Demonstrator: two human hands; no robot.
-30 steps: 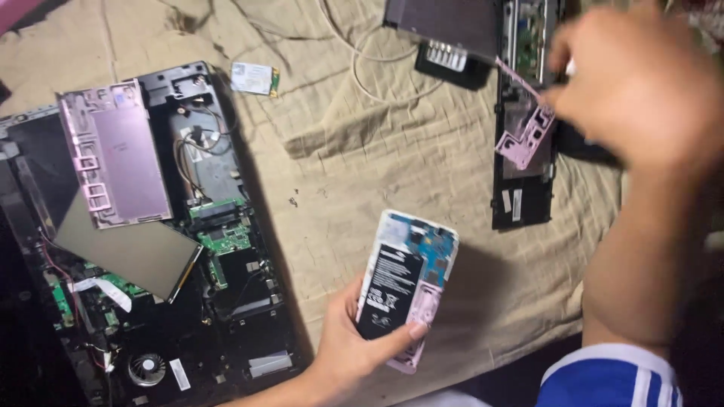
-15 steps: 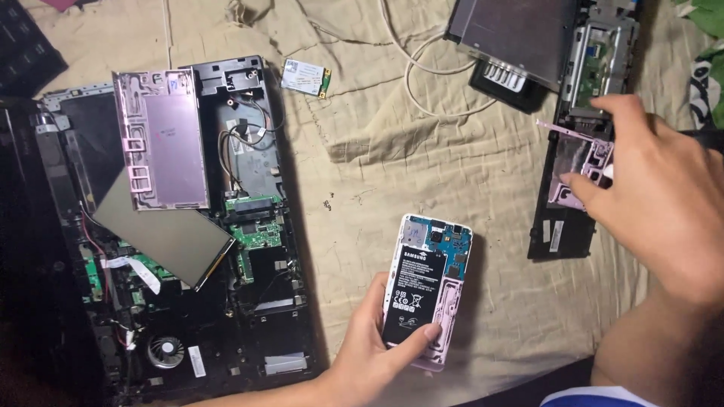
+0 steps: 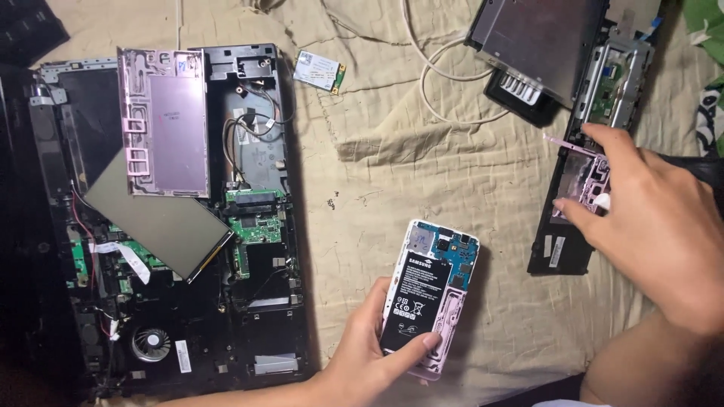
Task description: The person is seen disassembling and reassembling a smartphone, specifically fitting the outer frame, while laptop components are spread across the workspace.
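Here left hand [image 3: 369, 354] grips opened phone [image 3: 430, 294]; right hand [image 3: 656, 218], fingers spread, touches pink frame [image 3: 584, 177].

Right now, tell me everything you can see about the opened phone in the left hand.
The opened phone has its back cover off, showing a black battery in the middle, a blue circuit board along the top and a pale pinkish-white frame around the edges. It lies tilted, top end leaning right, just above the beige cloth. The left hand grips its lower end, thumb across the bottom of the battery, fingers along the left edge. Nothing else touches it.
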